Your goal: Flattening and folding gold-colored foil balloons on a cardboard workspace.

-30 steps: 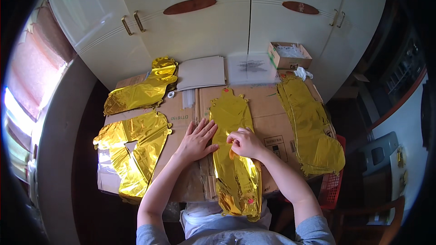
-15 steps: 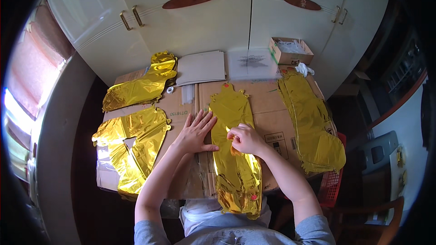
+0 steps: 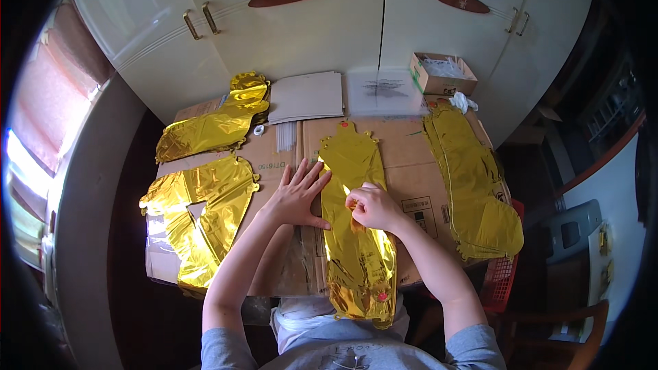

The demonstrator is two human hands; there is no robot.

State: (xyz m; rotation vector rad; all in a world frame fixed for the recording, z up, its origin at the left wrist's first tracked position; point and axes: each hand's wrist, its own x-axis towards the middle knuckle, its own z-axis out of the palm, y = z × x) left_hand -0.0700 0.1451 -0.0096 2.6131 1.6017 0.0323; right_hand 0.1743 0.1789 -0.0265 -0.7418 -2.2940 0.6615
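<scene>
A long, flat, gold foil balloon [image 3: 348, 157] lies lengthwise in front of me, its near end hanging past the table edge by my lap. Along its left edge my left hand [image 3: 297, 200] rests flat with fingers spread, partly on the cardboard and partly against the foil. On the middle of the balloon, my right hand [image 3: 375, 207] is curled closed, knuckles up. Whatever its fingers may hold is hidden; an orange-brown reflection shows in the foil beneath. Small red marks sit near both ends of the balloon.
Cardboard [image 3: 408, 157] covers the table. More gold foil balloons lie at left [image 3: 205, 209], far left [image 3: 212, 123] and right [image 3: 473, 192]. At the back are grey board sheets [image 3: 306, 98], a clear plastic sheet [image 3: 384, 92] and a small box [image 3: 444, 82]. White cabinets [image 3: 295, 34] stand behind.
The view has shifted slightly. Both hands keep nearly the same places on and beside the balloon, the right still closed, the left still flat.
</scene>
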